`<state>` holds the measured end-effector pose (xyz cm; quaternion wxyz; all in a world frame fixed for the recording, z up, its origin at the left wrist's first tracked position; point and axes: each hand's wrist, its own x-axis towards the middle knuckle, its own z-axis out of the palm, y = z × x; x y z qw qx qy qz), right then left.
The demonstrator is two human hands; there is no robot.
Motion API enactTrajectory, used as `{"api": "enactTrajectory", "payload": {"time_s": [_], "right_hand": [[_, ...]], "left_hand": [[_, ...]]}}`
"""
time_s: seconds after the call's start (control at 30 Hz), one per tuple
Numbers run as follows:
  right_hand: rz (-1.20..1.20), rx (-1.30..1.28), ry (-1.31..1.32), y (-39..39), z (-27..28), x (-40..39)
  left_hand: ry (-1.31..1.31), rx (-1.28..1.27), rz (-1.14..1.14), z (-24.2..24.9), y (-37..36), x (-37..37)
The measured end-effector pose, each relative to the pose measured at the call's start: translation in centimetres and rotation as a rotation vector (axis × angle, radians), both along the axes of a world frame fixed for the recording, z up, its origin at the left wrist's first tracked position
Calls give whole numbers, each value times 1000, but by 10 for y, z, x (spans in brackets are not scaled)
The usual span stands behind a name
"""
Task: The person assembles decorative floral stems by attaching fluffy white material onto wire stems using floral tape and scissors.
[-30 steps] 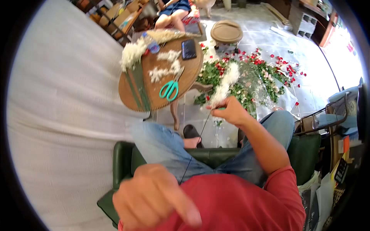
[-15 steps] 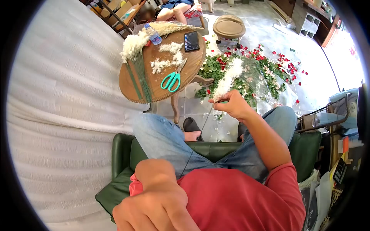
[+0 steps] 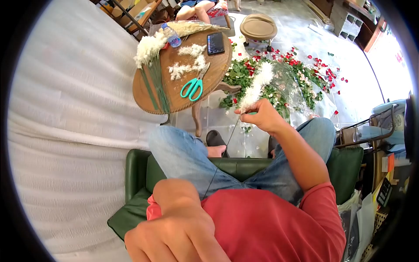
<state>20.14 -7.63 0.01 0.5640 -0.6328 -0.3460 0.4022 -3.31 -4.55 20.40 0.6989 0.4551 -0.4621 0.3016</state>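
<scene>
My right hand (image 3: pixel 262 117) pinches a fluffy white stem (image 3: pixel 257 87) just below its feathery head, which points up and away. Its thin dark stalk (image 3: pixel 223 158) slants down toward my lap and passes out of sight near my shirt. Close to the camera at the bottom is my left hand (image 3: pixel 176 231), knuckles up and fingers curled; their tips are cut off by the frame edge, so what they hold is hidden. On the round wooden table (image 3: pixel 183 97) lie turquoise-handled scissors (image 3: pixel 192 88), white fluffy pieces (image 3: pixel 192 59) and a bundle of white-headed green stems (image 3: pixel 157 81).
The table also holds a phone (image 3: pixel 215 43), a water bottle (image 3: pixel 172 37) and a wrapped dried bunch (image 3: pixel 192 28). Leaves and red petals (image 3: pixel 290 65) cover the floor near a stool (image 3: pixel 258 27). A white curtain (image 3: pixel 78 131) hangs left. Another person's legs (image 3: pixel 200 11) show behind.
The view has shifted slightly, so the table sits a little higher and further left. Both hands keep nearly the same pose, with the fluffy stem still in the right.
</scene>
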Motion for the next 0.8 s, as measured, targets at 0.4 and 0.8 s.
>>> {"api": "enactTrajectory", "payload": {"time_s": [0.4, 0.8], "right_hand": [[36, -68, -14, -2, 5, 1], [40, -86, 23, -1, 2, 3]], "left_hand": [[143, -75, -189, 4, 2, -2], [67, -99, -99, -6, -3, -2]]}}
